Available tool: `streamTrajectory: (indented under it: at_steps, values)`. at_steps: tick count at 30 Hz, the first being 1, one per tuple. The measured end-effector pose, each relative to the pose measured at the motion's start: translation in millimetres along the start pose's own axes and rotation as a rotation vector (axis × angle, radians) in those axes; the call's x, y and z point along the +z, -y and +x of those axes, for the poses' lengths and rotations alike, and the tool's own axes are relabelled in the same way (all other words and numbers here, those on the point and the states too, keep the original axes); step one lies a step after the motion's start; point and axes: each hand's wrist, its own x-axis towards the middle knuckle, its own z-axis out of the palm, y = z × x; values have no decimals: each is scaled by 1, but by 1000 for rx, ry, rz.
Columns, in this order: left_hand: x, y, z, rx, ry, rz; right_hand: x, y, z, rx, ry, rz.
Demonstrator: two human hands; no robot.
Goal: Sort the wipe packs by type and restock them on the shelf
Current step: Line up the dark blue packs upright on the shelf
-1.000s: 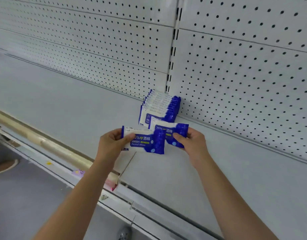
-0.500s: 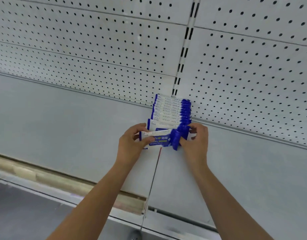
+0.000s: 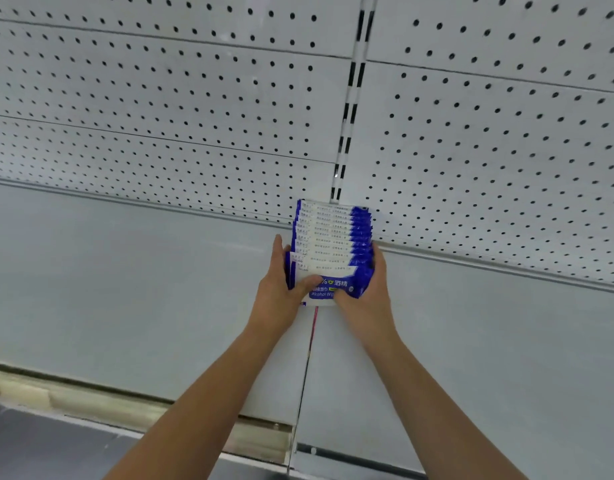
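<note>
Head view: the left hand [image 3: 276, 289] and the right hand [image 3: 366, 299] are close together, with the front pack [image 3: 336, 284] between them. The left hand grips this blue and white pack. Its fingers lie straight along the pack's left end and its thumb bends over the front. The right hand grips the other end, with its thumb on the front and its fingers round the blue side. Just past both thumbs stands the row of wipe packs [image 3: 333, 233], one behind the other, and the front pack touches it. The row runs away from the hands to the wall with holes [image 3: 160, 98]. Under both hands is the grey shelf [image 3: 125, 289]. A thin crack [image 3: 307, 358] runs between the wrists. Near the elbows is a pale strip [image 3: 90, 398] at the shelf edge
</note>
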Motion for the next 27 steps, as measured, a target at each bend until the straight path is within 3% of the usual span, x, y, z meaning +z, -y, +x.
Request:
streamTrajectory:
  at_steps: [6, 14, 20, 27]
  values:
    - [-1, -5, 5, 149, 5, 97, -5, -3, 0, -40, -1, -93]
    - [-6, 9, 1, 56, -38, 106, -18, -4, 2, -30, 87, -143]
    - [0, 1, -20, -48, -189, 54, -43, -2, -11, -15, 121, -140]
    - [22, -17, -70, -28, -318, 144, -90, 0, -37, 12, 182, -116]
